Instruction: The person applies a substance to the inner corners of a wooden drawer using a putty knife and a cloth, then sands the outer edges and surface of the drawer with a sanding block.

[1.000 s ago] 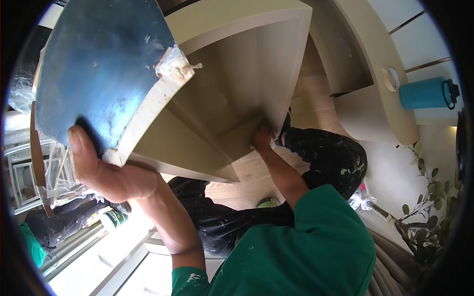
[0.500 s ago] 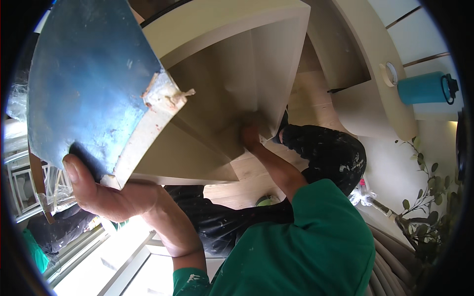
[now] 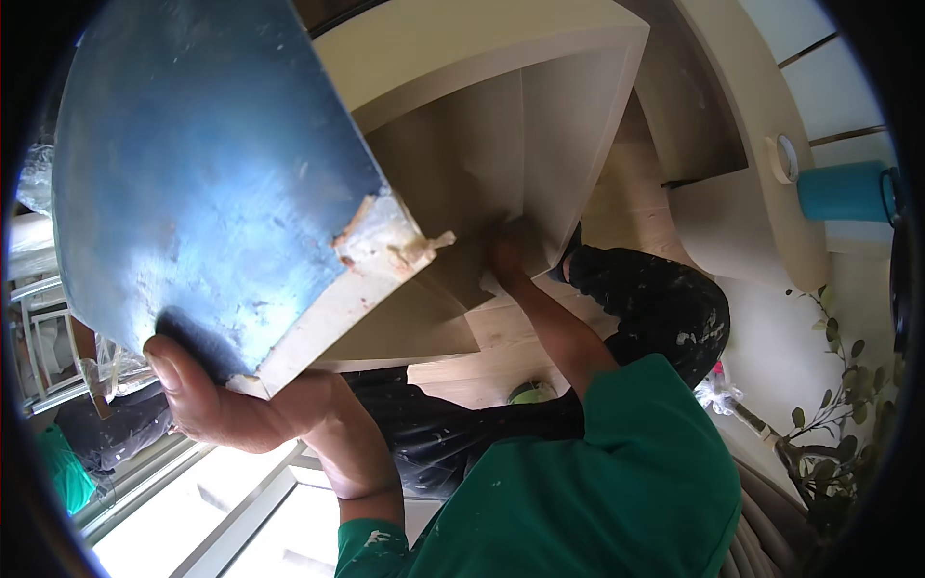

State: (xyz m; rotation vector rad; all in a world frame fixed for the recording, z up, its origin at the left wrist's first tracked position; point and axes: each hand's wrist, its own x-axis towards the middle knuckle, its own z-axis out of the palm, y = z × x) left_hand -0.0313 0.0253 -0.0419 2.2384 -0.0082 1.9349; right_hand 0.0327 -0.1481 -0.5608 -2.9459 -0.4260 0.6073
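Note:
My left hand grips the lower corner of a large blue, shiny board, thumb on its face. The board is tilted up close to the view, and its pale edge is crusted with dried filler. My right arm reaches into an open beige cabinet. Deep in its shaded corner, my right hand is closed and lies against the inner panel. A small dark grey shape shows at its fingers, too dim to name.
My paint-spotted dark trouser leg is beside the cabinet on a wooden floor. A curved beige counter carries a teal bottle and a tape roll. A leafy plant stands lower right. Plastic-wrapped things are at left.
The blue board has come nearer and shifted right, covering more of the cabinet. The whole scene has slid slightly right in view. My right hand stays inside the cabinet corner.

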